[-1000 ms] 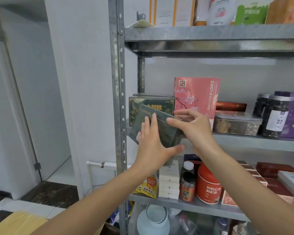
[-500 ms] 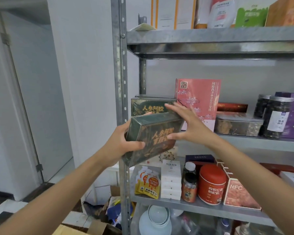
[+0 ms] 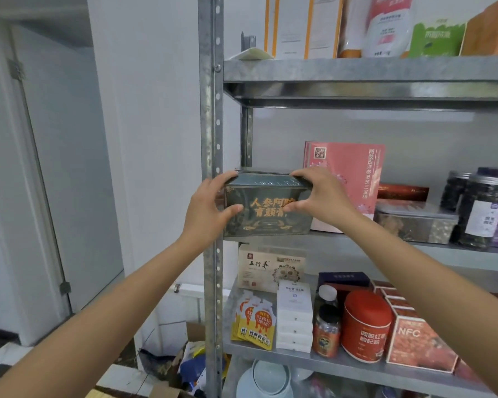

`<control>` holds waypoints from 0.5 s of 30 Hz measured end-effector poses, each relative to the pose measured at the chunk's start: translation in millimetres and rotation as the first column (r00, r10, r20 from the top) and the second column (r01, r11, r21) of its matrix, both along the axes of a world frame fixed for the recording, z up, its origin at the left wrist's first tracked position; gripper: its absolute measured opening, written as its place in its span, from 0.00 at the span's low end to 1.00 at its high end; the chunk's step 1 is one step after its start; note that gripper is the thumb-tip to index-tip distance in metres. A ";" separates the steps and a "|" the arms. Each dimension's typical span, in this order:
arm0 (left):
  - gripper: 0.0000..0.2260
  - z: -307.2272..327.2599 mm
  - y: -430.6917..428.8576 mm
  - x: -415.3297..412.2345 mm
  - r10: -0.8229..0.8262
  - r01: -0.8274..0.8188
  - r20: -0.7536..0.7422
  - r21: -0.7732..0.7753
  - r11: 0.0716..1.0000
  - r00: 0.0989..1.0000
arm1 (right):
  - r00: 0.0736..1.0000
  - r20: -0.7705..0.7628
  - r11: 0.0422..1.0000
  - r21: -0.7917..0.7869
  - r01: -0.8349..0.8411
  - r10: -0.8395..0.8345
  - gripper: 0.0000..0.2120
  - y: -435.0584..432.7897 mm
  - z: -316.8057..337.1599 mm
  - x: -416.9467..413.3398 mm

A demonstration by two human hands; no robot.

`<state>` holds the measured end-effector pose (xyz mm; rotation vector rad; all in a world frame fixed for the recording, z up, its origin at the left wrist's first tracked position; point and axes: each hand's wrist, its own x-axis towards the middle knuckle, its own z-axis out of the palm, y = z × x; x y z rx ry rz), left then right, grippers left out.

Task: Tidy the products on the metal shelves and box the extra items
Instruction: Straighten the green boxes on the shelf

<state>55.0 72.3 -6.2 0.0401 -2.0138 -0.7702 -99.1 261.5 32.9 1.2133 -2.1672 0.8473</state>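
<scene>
"Green box [image 3: 268, 208] with gold letters, where was it?"

"At the left end of the middle shelf [image 3: 472, 258], standing up. The left hand [image 3: 207, 214] and right hand [image 3: 325, 202] each gripped one end."

"Was the job nearly done?"

"No, I think. The lower shelf [image 3: 342, 366] looked crowded, and I saw nothing packed away."

"Any room?"

"Little. The metal post [image 3: 212, 124] was just left, the pink box [image 3: 348, 173] just right."
</scene>
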 end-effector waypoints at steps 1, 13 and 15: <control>0.28 1.7 -3.8 -5.0 0.045 -0.044 0.007 -0.042 0.998 0.999 | 1.000 -0.006 1.000 0.000 0.008 -0.008 0.34 -3.9 1.6 -2.5; 0.34 19.7 -46.8 -59.8 0.620 -0.270 0.049 -0.871 0.410 0.783 | 0.986 0.010 0.974 0.159 0.162 -0.165 0.29 -40.7 1.7 -15.8; 0.33 25.0 -47.6 -65.9 0.635 -0.231 0.049 -0.907 0.351 0.771 | 0.979 -0.008 0.956 0.212 0.201 -0.204 0.28 -43.5 2.6 -20.6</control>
